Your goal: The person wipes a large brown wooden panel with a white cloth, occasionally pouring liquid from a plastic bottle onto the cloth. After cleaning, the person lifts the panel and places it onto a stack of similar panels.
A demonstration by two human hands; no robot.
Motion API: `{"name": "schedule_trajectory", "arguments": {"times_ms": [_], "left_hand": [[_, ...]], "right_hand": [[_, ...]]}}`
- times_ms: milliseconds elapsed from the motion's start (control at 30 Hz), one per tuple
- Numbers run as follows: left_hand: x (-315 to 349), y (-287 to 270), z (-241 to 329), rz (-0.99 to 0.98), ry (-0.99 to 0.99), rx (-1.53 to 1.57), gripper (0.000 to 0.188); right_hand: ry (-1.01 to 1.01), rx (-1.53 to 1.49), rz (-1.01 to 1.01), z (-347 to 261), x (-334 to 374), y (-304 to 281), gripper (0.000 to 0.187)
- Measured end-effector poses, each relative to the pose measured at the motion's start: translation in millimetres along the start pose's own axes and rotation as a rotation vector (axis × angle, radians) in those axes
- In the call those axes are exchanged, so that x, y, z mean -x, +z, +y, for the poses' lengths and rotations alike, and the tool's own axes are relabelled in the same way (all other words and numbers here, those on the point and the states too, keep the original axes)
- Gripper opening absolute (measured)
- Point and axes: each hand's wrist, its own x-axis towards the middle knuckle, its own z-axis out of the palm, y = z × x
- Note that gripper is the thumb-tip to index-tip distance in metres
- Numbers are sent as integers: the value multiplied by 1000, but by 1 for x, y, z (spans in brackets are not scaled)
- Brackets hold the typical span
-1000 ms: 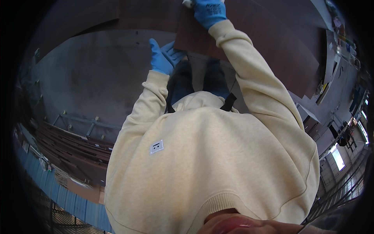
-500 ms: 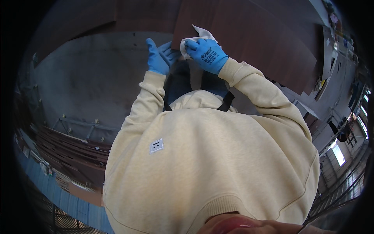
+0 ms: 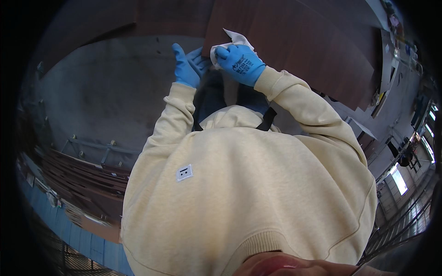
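- Step in hand: it looks like wiping; the right hand (image 3: 241, 64) has a white cloth (image 3: 239, 38) at the near left corner of a brown panel (image 3: 281, 41), in the upper middle of the frame.
- Right hand: gloved in blue, fingers curled and grasping the cloth, one loose point of which sticks up over the panel.
- Left hand (image 3: 189, 66): gloved too, left of the right one, palm turned up and thumb spread clear; its fingers reach to the panel's corner and seem to go under it. Whether they bear its weight, I cannot tell.
- The panel runs from the top of the frame toward the right, its left edge above the floor (image 3: 115, 83).
- Next move, as a judgement: a further stroke calls for the cloth flat against the edge, the grip firm enough that it does not bunch, and the left hand steadying the corner with its fingers out of the cloth's path.
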Motion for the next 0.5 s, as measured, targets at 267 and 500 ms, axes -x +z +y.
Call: {"name": "schedule_trajectory", "arguments": {"times_ms": [267, 500], "left_hand": [[-14, -9, -2, -44, -11, 102, 108], [-36, -14, -32, -109, 111, 53, 67]], "right_hand": [[113, 47, 197, -17, -39, 1, 28], [195, 247, 425, 3, -21, 3, 38]]}}
